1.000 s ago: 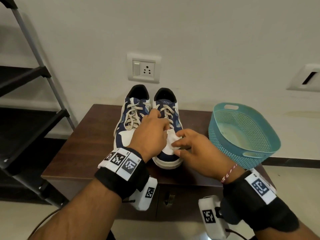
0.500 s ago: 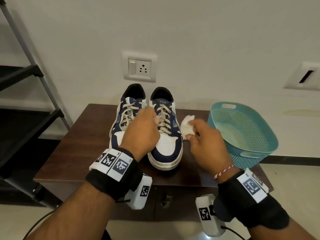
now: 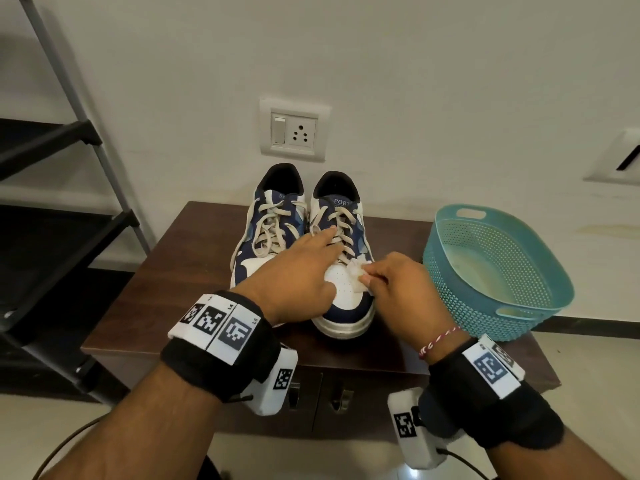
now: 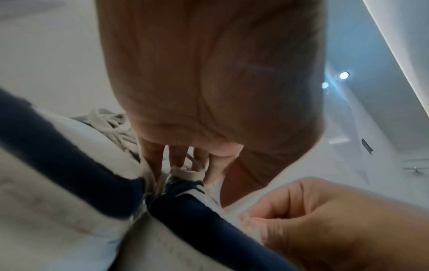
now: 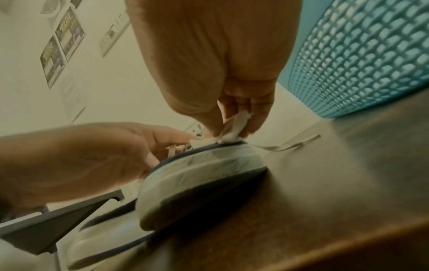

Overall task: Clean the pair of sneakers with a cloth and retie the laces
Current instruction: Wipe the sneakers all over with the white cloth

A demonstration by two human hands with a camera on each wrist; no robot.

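Two navy-and-white sneakers stand side by side on the brown cabinet top [image 3: 180, 271], toes toward me. The left sneaker [image 3: 266, 233] has loose beige laces. My left hand [image 3: 311, 258] lies across the right sneaker [image 3: 343, 310] with fingers stretched onto its laces [image 3: 341, 233], holding it down. My right hand [image 3: 388, 282] pinches a small white cloth [image 3: 356, 277] against the white toe panel. In the right wrist view the cloth [image 5: 234, 128] sits between thumb and fingers at the toe's top edge, above the scuffed sole [image 5: 197, 181]. The left wrist view shows my left hand [image 4: 181, 155] on the laces.
A teal perforated basket [image 3: 498, 306] stands on the cabinet's right end, close to my right hand. One lace end [image 5: 290, 145] trails on the wood beside the right sneaker. A wall socket [image 3: 294, 131] is behind the shoes; a dark metal rack [image 3: 69, 216] stands at left.
My right hand carried the cloth off to the shoe's right side, then back onto the toe panel. My left hand's fingers stretched out over the right sneaker's laces.
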